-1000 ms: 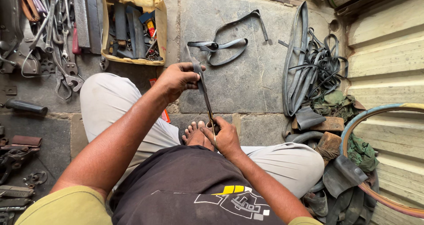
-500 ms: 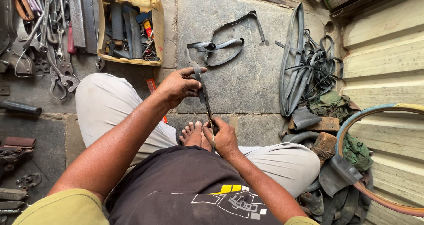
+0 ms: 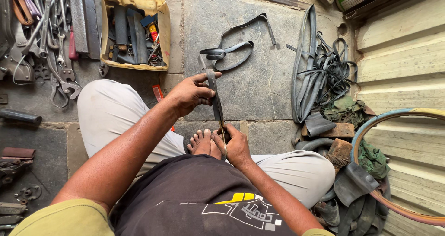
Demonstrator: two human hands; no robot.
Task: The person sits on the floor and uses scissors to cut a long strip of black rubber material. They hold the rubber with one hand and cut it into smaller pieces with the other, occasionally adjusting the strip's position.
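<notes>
I sit cross-legged on a stone floor, a bare foot [image 3: 202, 142] between my knees. My left hand [image 3: 191, 95] pinches the far end of a dark rubber strip [image 3: 215, 102], which is stretched taut toward me. My right hand [image 3: 234, 145] grips the near end of the strip, close to my toes, together with a thin metal tool [image 3: 223, 135] whose kind I cannot make out. The strip runs on past my left hand into a looped piece of rubber tube [image 3: 230, 50] lying on the floor.
A yellowish tray of tools [image 3: 135, 31] stands at the far left, with wrenches and pliers [image 3: 51, 41] spread beside it. A heap of black inner tubes [image 3: 324, 73] lies at the right. A bicycle wheel rim [image 3: 371, 124] leans against a corrugated shutter [image 3: 403, 60].
My left hand has shifted its grip a little along the strip, and the view has drifted slightly. My right hand stays near my foot.
</notes>
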